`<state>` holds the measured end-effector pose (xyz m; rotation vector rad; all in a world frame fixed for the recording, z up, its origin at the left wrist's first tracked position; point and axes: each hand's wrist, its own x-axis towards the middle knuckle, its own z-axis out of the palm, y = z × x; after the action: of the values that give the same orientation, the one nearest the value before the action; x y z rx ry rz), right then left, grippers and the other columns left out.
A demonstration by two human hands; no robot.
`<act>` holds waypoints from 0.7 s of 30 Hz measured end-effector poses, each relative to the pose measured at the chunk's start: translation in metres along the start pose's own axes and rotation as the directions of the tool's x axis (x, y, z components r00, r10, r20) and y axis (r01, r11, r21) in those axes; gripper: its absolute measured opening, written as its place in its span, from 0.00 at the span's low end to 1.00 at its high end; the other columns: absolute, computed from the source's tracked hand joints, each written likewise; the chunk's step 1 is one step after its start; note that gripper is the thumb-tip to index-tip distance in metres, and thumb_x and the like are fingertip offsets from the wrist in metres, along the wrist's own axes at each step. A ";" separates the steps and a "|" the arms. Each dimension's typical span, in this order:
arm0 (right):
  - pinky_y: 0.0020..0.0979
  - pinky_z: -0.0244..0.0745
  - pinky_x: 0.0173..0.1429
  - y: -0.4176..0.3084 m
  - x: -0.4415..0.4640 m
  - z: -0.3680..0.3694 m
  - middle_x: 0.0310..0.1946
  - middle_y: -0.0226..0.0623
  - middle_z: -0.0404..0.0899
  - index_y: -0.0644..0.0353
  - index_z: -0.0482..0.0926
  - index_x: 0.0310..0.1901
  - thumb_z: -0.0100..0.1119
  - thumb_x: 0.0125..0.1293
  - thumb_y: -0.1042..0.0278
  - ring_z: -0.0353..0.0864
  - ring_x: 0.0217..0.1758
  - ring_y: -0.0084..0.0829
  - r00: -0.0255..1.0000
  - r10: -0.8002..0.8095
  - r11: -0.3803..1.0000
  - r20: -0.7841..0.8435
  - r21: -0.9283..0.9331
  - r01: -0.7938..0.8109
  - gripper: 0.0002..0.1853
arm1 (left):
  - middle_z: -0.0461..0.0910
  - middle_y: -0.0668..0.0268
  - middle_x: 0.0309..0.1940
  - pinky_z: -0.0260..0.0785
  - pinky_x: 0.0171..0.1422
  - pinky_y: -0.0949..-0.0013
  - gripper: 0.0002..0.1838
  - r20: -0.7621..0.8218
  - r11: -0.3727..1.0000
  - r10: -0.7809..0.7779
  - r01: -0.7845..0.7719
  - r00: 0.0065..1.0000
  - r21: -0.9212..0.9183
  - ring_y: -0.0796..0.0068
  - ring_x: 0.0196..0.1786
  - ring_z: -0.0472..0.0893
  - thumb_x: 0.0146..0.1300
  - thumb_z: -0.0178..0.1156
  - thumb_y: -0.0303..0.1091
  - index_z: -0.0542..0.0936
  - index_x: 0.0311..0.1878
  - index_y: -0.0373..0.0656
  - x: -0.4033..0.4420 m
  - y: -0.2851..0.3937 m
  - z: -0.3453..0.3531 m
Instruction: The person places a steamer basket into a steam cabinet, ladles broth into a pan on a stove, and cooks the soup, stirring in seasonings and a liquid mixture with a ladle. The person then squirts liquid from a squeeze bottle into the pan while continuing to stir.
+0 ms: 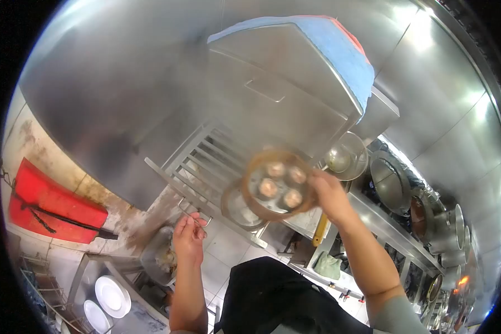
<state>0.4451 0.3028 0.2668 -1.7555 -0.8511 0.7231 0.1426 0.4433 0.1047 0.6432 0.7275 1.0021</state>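
My right hand grips the rim of a round bamboo steamer basket, blurred by motion. Inside it lie several orange-topped dumplings. Partly behind this basket is a second steamer basket, whose contents are mostly hidden. Both appear over or near the front of a slatted metal rack, pulled out of a steel steam cabinet. The fingers of my left hand are closed around the wire handle on the rack's front.
Blue cloth drapes the cabinet's top. On the right are a strainer, a wok, pots, a green cloth and a flame. White plates and a red bin-like object stand on the left.
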 end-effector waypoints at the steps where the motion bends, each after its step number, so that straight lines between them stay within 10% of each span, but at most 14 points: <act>1: 0.37 0.78 0.53 -0.013 0.007 0.016 0.40 0.47 0.84 0.70 0.80 0.51 0.47 0.71 0.62 0.84 0.47 0.36 0.999 -0.004 0.999 0.033 -0.032 0.005 0.19 | 0.83 0.64 0.35 0.65 0.36 0.74 0.11 -0.004 1.000 0.003 -0.003 1.000 0.004 0.82 0.26 0.70 0.75 0.56 0.36 0.80 0.51 0.39 -0.004 0.002 -0.004; 7: 0.52 0.71 0.64 -0.035 0.077 0.122 0.50 0.63 0.81 0.69 0.79 0.55 0.45 0.71 0.57 0.79 0.56 0.60 0.970 -0.200 0.911 0.140 -0.338 0.237 0.24 | 0.84 0.64 0.35 0.67 0.34 0.73 0.11 -0.030 1.000 0.016 -0.016 0.999 0.002 0.82 0.24 0.70 0.75 0.57 0.36 0.80 0.51 0.39 -0.011 0.004 -0.024; 13: 0.52 0.77 0.56 -0.030 0.109 0.194 0.43 0.62 0.83 0.69 0.81 0.46 0.48 0.70 0.60 0.83 0.47 0.60 0.949 -0.240 0.788 0.203 -0.530 0.313 0.19 | 0.84 0.64 0.35 0.68 0.34 0.73 0.11 -0.025 1.000 0.002 -0.002 1.000 0.009 0.82 0.24 0.71 0.75 0.56 0.35 0.79 0.52 0.38 -0.011 0.006 -0.023; 16: 0.51 0.78 0.54 -0.011 0.118 0.205 0.40 0.56 0.85 0.67 0.86 0.35 0.51 0.66 0.64 0.84 0.46 0.58 0.844 -0.235 0.560 0.482 -0.643 0.523 0.16 | 0.84 0.64 0.35 0.68 0.34 0.73 0.12 0.003 1.000 0.016 -0.016 1.000 0.013 0.81 0.27 0.73 0.75 0.57 0.36 0.79 0.52 0.38 -0.011 0.006 -0.027; 21: 0.50 0.79 0.51 -0.013 0.089 0.179 0.41 0.50 0.85 0.64 0.82 0.49 0.54 0.68 0.61 0.85 0.45 0.55 0.827 -0.403 0.592 0.391 -0.578 0.562 0.17 | 0.84 0.62 0.39 0.69 0.38 0.74 0.16 0.046 0.997 0.052 -0.054 0.998 0.047 0.78 0.34 0.78 0.74 0.59 0.38 0.78 0.55 0.34 -0.005 0.013 -0.024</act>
<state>0.3510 0.4724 0.2173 -1.9203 -1.8569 0.2221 0.1158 0.4473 0.1015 0.7281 0.7002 1.0186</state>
